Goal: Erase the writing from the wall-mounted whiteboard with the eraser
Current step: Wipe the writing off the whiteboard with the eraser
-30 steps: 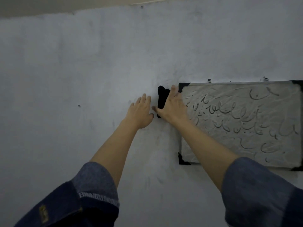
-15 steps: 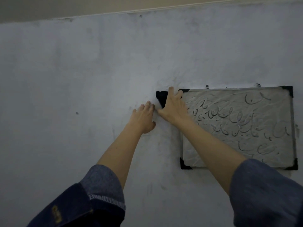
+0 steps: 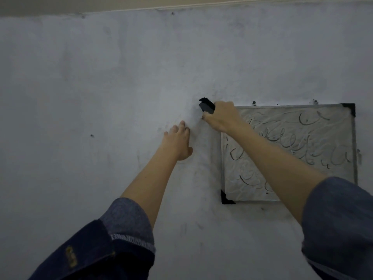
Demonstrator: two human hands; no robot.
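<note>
Right hand [image 3: 221, 118] now gripping eraser [image 3: 206, 105], lifted off wall at whiteboard [image 3: 292, 154] corner; left hand [image 3: 177, 143] resting flat, fingers relaxed.

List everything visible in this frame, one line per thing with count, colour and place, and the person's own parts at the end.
whiteboard: 1, grey-white with dark metal frame and black corner caps, mounted on the wall at right, dark writing on it
eraser: 1, black, just left of the board's top-left corner, in the right hand's grip
wall: 1, pale grey, scuffed, fills the view
ceiling strip: 1, beige, top edge
left hand: 1, fingers straight, against the wall left of the board
right hand: 1, gripping the eraser
sleeves: 2, blue denim, rolled, bottom corners
</note>
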